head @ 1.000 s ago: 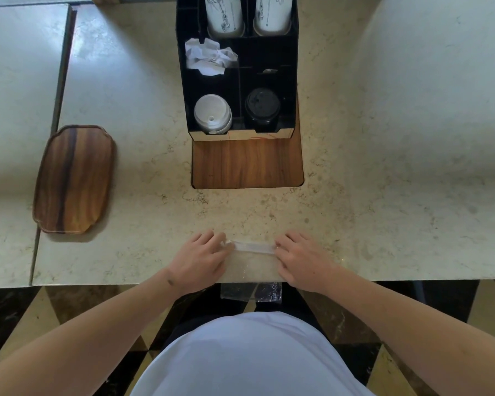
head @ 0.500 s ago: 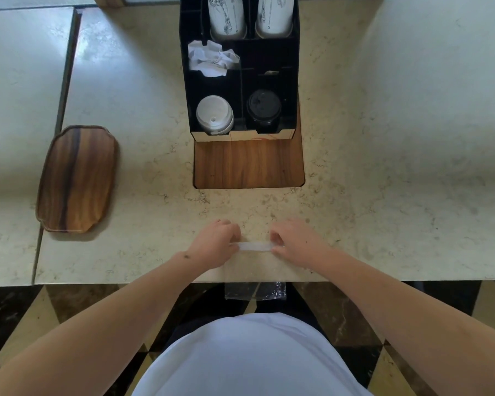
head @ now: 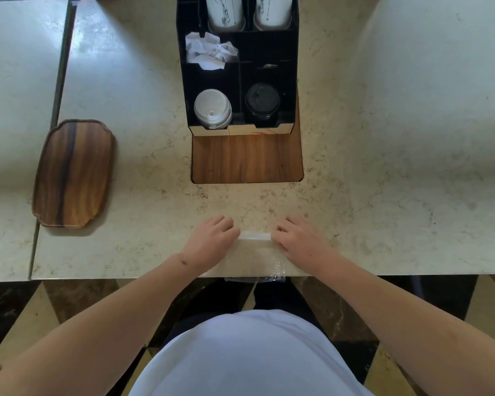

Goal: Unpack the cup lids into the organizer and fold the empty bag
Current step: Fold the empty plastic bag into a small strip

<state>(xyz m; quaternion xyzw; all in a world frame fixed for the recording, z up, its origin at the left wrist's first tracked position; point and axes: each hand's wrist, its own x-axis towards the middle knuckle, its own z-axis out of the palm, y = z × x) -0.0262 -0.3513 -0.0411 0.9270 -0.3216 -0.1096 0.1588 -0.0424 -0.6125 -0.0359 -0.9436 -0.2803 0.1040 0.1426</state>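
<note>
A clear plastic bag [head: 255, 254] is pinched at its folded far edge by the left hand [head: 212, 241] and right hand [head: 297, 242], at the counter [head: 383, 195] front edge. It is judged light, limp, slippery; corners are best held. Lids [head: 212, 108] are seen in the organizer [head: 237, 58].

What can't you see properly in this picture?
- Head view: the clear bag is see-through, its folds hard to tell; both ends sit under the left hand and right hand.
- Paper cups: tops cut off by the picture's upper edge.
- Organizer: dark middle-right compartment, contents unclear.
</note>
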